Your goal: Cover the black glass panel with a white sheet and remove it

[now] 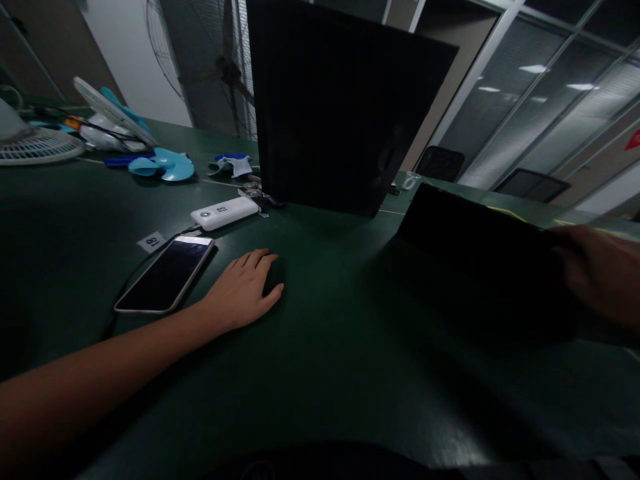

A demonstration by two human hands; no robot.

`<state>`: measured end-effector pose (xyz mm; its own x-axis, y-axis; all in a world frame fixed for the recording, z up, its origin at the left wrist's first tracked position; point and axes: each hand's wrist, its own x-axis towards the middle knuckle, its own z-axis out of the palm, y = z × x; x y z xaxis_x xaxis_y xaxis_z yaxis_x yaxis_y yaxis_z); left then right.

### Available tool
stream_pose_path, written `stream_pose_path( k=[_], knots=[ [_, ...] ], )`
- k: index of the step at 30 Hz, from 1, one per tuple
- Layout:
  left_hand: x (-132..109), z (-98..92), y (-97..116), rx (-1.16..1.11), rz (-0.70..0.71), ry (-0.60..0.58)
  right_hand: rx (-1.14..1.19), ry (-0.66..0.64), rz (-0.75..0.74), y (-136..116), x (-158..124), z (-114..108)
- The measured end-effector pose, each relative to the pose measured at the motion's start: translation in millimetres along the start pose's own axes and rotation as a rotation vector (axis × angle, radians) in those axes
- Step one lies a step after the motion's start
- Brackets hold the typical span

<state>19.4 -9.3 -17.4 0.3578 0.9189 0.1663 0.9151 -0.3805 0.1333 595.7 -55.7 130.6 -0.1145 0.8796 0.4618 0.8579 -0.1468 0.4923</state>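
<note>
My left hand (245, 290) lies flat on the dark green table (320, 373), fingers together and stretched out, with nothing under them that I can make out. It rests just right of a smartphone (167, 273) with a dark screen. My right hand (603, 273) is at the right edge, blurred, gripping the near end of a flat black panel (480, 237) that is raised a little off the table. A large black board (345, 107) stands upright behind both hands.
A white power bank (225, 213) lies beyond the phone, with a cable running to it. Blue fan blades (163, 165), a white fan grille (35, 145) and other fan parts sit at the far left. Glass partitions are at the back right.
</note>
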Motion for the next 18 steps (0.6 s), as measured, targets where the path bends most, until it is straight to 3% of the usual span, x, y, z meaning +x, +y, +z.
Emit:
stream_pose_path(
  k=[4,7,13,18],
  knots=[
    [-1,-1.4,1,-0.014,-0.006,-0.006,-0.175,0.039,-0.023,-37,7,-20],
    [-1,-2.4,2,-0.015,-0.005,-0.008,-0.201,0.033,-0.034,-46,12,-22],
    [0,0.8,0,-0.002,0.004,0.011,-0.176,0.081,-0.108,-41,2,-3],
    [0,-0.5,0,-0.003,-0.01,-0.012,-0.132,0.012,-0.066,-47,-4,22]
  ],
)
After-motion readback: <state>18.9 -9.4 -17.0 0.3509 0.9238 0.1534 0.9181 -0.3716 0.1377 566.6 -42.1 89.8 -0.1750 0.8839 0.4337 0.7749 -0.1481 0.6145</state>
